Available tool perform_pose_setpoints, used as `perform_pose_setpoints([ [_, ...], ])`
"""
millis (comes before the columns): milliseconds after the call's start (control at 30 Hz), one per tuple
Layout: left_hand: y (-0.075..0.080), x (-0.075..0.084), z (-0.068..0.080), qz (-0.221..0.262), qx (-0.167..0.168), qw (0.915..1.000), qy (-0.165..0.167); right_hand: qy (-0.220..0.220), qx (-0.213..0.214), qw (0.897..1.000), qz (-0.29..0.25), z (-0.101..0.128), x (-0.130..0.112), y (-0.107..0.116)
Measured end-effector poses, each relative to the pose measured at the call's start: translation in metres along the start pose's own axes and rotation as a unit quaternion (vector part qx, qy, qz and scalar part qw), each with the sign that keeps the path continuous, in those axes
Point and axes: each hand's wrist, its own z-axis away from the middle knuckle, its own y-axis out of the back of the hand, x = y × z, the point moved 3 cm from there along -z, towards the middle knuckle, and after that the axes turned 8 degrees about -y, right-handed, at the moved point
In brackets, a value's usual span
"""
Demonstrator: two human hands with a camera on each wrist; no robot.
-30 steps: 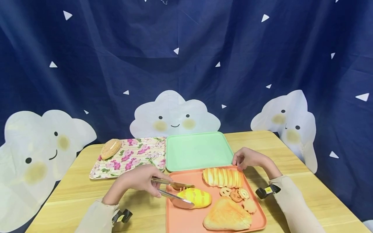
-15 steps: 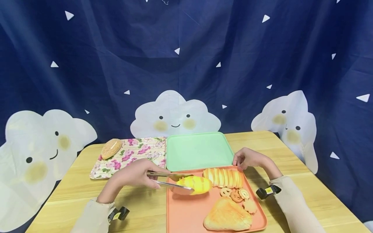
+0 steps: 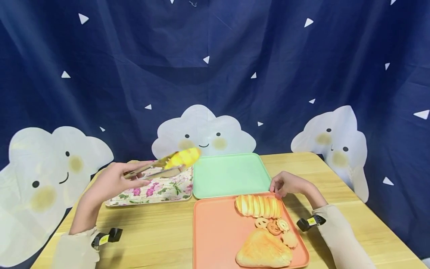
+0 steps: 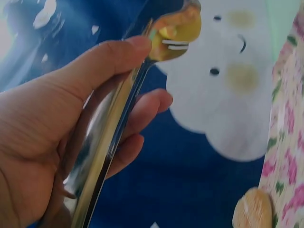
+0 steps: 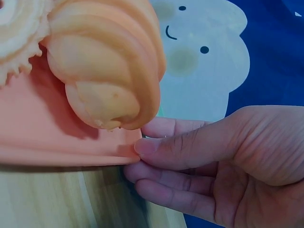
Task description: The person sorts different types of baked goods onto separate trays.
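I am seeing the left hand (image 3: pixel 112 179) gripping a pair of metal tongs (image 3: pixel 152 169), thumb along the top arm and fingers curled under, and the tongs are pinching a yellow bread roll (image 3: pixel 184 157) at their tips. The roll is hanging in the air above the right end of the floral tray (image 3: pixel 158 188), close to the edge of the green tray (image 3: pixel 228 173), touching neither. In the left wrist view the tongs (image 4: pixel 114 128) are running up through the hand (image 4: pixel 42 142) with the roll (image 4: pixel 178 26) blurred at the far end. The right hand (image 3: pixel 285 184) is resting at the far right corner of the orange tray (image 3: pixel 215 235); in the right wrist view its fingers (image 5: pixel 185 147) are lying fairly straight with the tips touching the tray's rim (image 5: pixel 61 154), pressing rather than clasping it. On the orange tray I am seeing a ridged loaf (image 3: pixel 258 206) just beside that hand, a few small cookies (image 3: pixel 273 225) and a triangular pastry (image 3: pixel 263 253). A round bun (image 4: pixel 253 208) is sitting at the far left of the floral tray, and everything is standing on a wooden table (image 3: pixel 151 231).
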Motion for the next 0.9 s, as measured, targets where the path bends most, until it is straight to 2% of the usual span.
perform_pose_setpoints([
  [100,0.010,-0.011,0.006,-0.006,0.017,0.9991,0.039,0.002,0.000,1.000,0.001,0.000,-0.001,0.000],
  [200,0.016,-0.021,0.011,-0.024,0.029,0.9973,0.063,0.004,-0.001,1.000,0.001,0.001,-0.001,0.000],
  [367,0.017,-0.035,0.016,-0.059,0.035,0.9930,0.097,0.009,-0.004,1.000,-0.001,0.001,-0.002,-0.001],
  [700,-0.003,-0.060,0.017,-0.092,0.000,0.9819,0.166,0.007,-0.005,1.000,-0.003,0.002,-0.002,-0.002],
  [900,-0.015,-0.072,0.019,-0.098,-0.013,0.9790,0.178,0.004,-0.004,1.000,-0.001,0.001,-0.002,-0.002],
])
